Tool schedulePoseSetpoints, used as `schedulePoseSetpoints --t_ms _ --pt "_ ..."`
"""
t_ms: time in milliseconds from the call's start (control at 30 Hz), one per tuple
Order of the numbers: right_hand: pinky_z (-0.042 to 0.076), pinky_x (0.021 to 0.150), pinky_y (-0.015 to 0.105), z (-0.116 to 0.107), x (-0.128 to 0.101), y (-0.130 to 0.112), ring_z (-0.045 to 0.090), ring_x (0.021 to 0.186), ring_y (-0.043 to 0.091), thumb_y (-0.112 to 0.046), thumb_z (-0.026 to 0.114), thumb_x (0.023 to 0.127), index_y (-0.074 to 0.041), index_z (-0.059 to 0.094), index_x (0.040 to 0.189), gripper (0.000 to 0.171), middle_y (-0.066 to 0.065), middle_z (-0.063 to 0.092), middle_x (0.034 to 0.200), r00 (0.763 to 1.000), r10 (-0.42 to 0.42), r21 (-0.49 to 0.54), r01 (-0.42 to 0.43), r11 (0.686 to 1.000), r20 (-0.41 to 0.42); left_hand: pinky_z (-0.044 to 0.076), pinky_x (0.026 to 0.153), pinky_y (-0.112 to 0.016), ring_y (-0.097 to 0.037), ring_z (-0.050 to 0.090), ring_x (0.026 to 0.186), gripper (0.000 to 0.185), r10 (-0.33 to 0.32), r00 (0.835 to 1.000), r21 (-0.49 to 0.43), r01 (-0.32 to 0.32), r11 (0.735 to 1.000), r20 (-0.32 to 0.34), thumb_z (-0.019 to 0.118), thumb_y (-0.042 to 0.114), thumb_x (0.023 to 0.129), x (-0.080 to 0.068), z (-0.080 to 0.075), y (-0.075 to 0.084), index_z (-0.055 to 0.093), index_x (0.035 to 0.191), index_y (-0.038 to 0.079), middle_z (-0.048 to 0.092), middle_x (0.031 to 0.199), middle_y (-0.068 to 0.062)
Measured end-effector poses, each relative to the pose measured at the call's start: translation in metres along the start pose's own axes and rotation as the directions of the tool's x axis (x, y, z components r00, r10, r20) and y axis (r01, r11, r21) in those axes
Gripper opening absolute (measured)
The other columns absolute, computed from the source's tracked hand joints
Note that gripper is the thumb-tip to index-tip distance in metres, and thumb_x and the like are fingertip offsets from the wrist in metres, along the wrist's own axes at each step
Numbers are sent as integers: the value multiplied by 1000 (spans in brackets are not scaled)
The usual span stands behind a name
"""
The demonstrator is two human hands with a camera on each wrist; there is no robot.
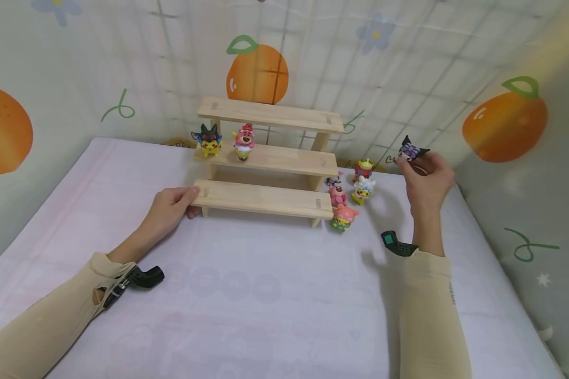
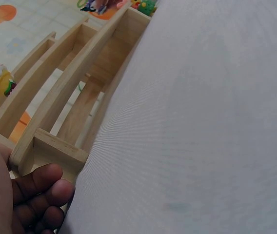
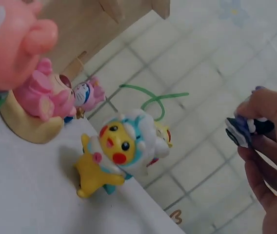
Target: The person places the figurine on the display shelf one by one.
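Note:
My left hand [image 1: 169,208] grips the left end of the lowest step of a three-tier wooden display stand [image 1: 265,199], thumb on top and fingers curled below. In the left wrist view, those curled fingers [image 2: 36,183] lie by the stand's end leg. Out to the right, my right hand [image 1: 428,181] pinches a small black-and-purple figurine [image 1: 410,151] above the table. On the middle step stand a yellow figurine with a black-and-red hood [image 1: 209,141] and a pink-and-yellow figurine with a red hat [image 1: 244,142].
Several figurines cluster at the stand's right end: a salmon-pink one [image 1: 343,217], a pink bear [image 1: 337,196], a yellow one with a white hood [image 1: 362,190] and a red-and-blue one [image 1: 363,170]. A patterned curtain [image 1: 313,63] hangs behind the white-covered table [image 1: 265,316].

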State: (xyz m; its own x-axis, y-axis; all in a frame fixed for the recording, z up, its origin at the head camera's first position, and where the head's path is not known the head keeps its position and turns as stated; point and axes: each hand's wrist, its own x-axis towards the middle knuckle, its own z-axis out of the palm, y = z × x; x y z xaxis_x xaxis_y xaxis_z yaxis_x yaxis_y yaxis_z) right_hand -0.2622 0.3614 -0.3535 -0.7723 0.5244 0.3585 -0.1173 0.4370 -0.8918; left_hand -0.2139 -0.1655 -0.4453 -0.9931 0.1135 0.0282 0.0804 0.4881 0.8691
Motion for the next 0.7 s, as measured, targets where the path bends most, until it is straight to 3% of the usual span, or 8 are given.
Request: schedulePoseSetpoints --t_ms 267,533,700 --pt "55 89 18 16 -15 -21 69 96 9 -26 87 89 -15 72 113 30 -6 75 107 985 -63 -6 65 998 158 42 76 -33 -24 57 78 55 4 1000 -4 -4 1000 -4 47 48 111 -1 1 -1 75 104 2 69 76 -8" --pt "54 90 16 32 -28 -33 70 94 10 -22 86 90 -8 72 113 31 -5 75 103 948 -174 47 168 985 268 42 77 -34 -24 57 79 54 -4 1000 -13 4 1000 4 47 47 112 -1 0 2 74 106 1 68 78 -9" --pt "55 87 16 41 -34 -42 72 93 10 -20 87 89 -9 73 115 31 -7 76 102 919 -203 76 189 979 337 42 76 -33 -24 57 79 53 -6 1000 -12 6 1000 4 47 46 112 -1 0 2 74 107 1 68 78 -9"
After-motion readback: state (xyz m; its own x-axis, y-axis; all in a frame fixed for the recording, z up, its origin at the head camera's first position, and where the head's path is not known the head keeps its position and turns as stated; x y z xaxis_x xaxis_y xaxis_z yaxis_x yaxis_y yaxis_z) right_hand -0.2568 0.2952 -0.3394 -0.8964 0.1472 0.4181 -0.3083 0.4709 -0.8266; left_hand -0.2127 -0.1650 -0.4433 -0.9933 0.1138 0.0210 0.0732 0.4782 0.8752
